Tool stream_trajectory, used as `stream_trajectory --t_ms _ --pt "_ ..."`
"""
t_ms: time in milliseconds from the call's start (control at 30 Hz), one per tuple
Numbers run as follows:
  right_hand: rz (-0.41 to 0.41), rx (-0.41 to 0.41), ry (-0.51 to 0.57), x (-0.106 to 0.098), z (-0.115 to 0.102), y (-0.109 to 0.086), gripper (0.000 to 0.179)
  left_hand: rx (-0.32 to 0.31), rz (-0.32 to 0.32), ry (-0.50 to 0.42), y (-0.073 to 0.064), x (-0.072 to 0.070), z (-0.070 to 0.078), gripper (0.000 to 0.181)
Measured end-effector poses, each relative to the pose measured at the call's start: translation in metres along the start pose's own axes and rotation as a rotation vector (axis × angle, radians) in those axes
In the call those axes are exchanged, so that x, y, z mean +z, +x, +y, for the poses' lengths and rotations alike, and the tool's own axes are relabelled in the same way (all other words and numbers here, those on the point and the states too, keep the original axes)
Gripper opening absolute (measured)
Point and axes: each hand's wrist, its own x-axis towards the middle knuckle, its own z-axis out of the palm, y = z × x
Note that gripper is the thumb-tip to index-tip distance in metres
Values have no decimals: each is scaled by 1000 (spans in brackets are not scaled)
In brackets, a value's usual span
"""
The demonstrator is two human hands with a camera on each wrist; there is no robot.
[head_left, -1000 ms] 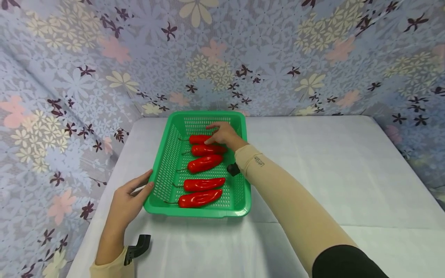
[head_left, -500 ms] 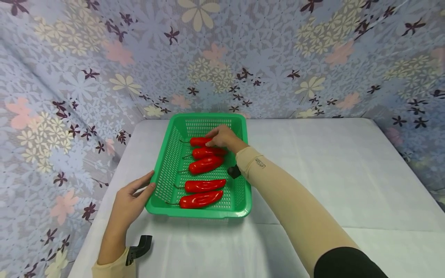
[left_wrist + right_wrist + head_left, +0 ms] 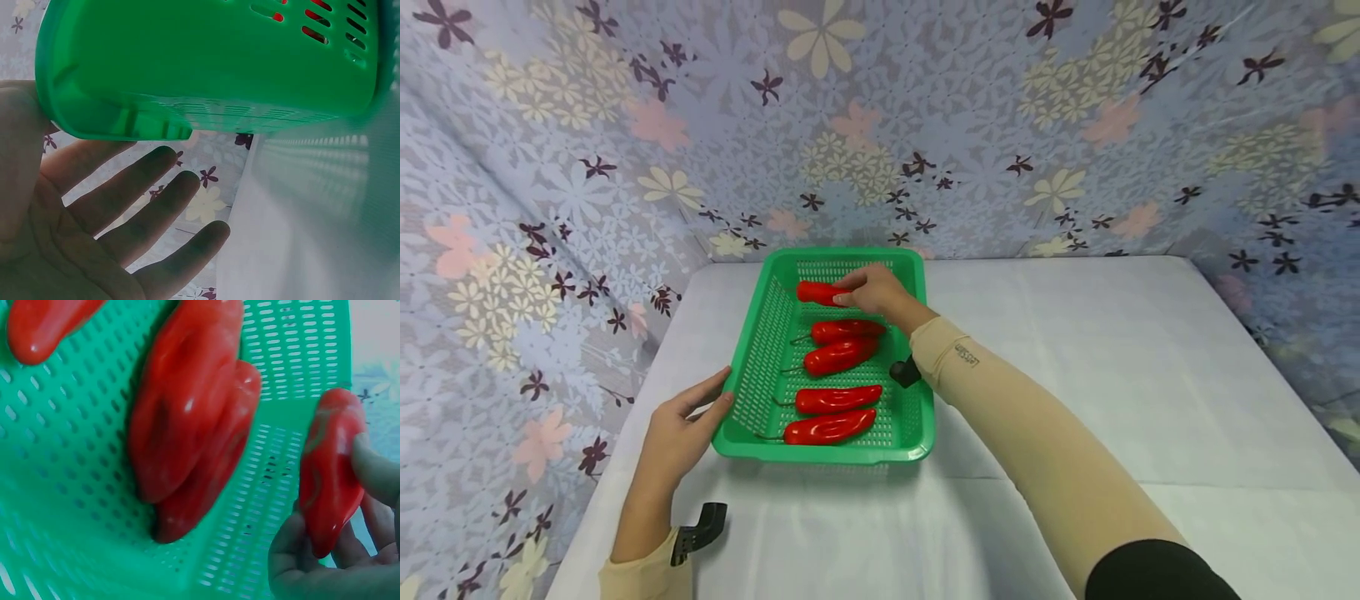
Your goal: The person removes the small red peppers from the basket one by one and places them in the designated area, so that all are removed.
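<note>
A green slotted plastic basket [image 3: 827, 455] stands on a white-covered table, with several red peppers lying crosswise in it. My right hand [image 3: 880, 292] holds one red pepper [image 3: 817, 292] over the far end of the basket. In the right wrist view that held pepper [image 3: 334, 456] is between thumb and fingers, apart from two peppers lying against each other [image 3: 187, 406]. At the basket's left side, my left hand [image 3: 681, 433] touches the rim. The left wrist view shows the left hand's fingers [image 3: 150, 231] extended and spread beside the basket wall [image 3: 187, 62].
Two more red peppers [image 3: 831, 427] lie near the basket's front side. Flowered cloth [image 3: 985, 150] rises behind and to the left of the table. White table surface [image 3: 1075, 350] extends to the right of the basket.
My right hand has taken hold of the farthest pepper and raised it, shifting it slightly left and away from the other peppers. The left hand stays at the basket's rim.
</note>
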Motion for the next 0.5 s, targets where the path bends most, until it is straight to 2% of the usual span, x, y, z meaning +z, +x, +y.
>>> stream_trajectory --t_ms 300,500 --pt "83 -44 173 -11 -17 -19 32 -24 -1 -15 0 2 2 52" --pt "160 -24 268 -31 -15 -31 34 -42 -10 -7 -2 0 3 54"
